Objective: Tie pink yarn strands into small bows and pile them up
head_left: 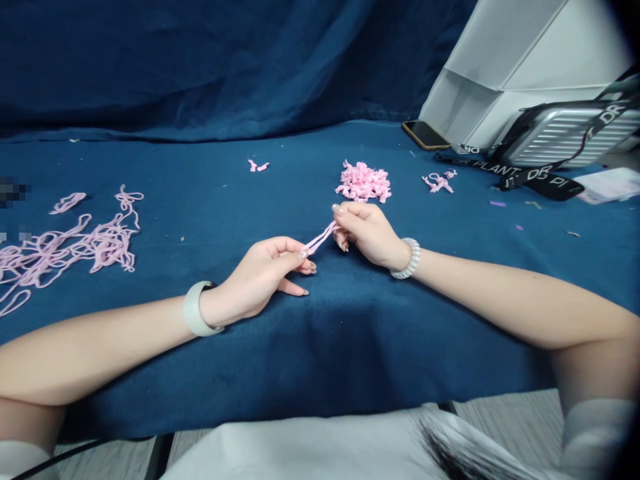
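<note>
A short doubled length of pink yarn is stretched between my two hands above the blue cloth. My left hand pinches its lower left end between thumb and fingers. Its upper right end is pinched by my right hand. Just beyond my right hand lies a pile of knotted pink yarn pieces. Two smaller groups of pink pieces rest apart from it, one at the back centre and one to the right. Loose tangled pink yarn spreads over the left side, with a small bundle behind it.
The blue-covered table meets a hanging blue cloth at the back. At the right are a phone, a white box, a ribbed silver case, a black lettered strap and small paper scraps.
</note>
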Motion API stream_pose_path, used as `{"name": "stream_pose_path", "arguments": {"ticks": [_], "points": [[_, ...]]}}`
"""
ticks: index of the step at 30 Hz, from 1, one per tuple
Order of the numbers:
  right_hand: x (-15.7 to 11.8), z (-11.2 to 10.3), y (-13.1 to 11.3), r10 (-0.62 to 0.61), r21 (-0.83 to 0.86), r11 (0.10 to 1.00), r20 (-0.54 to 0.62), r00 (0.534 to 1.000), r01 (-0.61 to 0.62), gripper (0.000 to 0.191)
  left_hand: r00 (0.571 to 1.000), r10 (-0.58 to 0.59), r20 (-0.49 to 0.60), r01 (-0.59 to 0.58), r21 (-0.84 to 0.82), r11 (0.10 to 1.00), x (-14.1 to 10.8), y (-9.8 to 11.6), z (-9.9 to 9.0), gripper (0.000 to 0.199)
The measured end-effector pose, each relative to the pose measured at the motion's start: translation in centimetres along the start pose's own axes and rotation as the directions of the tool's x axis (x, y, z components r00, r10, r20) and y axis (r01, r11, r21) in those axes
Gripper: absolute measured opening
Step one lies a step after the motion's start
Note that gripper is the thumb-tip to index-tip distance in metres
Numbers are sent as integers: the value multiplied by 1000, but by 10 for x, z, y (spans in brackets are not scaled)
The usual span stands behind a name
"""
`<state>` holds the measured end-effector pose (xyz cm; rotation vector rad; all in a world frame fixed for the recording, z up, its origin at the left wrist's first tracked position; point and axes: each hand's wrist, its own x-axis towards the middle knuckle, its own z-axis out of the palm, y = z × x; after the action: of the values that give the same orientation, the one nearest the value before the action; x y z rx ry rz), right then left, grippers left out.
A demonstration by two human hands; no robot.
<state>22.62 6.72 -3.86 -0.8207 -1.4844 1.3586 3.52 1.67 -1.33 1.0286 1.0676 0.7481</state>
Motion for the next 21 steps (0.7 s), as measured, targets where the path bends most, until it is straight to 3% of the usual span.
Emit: {"name": "stream_pose_path", "arguments": {"ticks": [8,16,21], "points": [[-1,0,-2,-124,-189,977,-114,986,101,40,1000,11,21,-11,0,1000,1,-1,0,12],[-3,0,-2,-162,-260,957,-108,981,129,41,1000,2,25,-1,-24,1000,0,0,-1,11],[-5,1,-5,-182,-297,943,-85,980,149,41,999,10,30,-8,-65,998,0,1,-1,34]]}}
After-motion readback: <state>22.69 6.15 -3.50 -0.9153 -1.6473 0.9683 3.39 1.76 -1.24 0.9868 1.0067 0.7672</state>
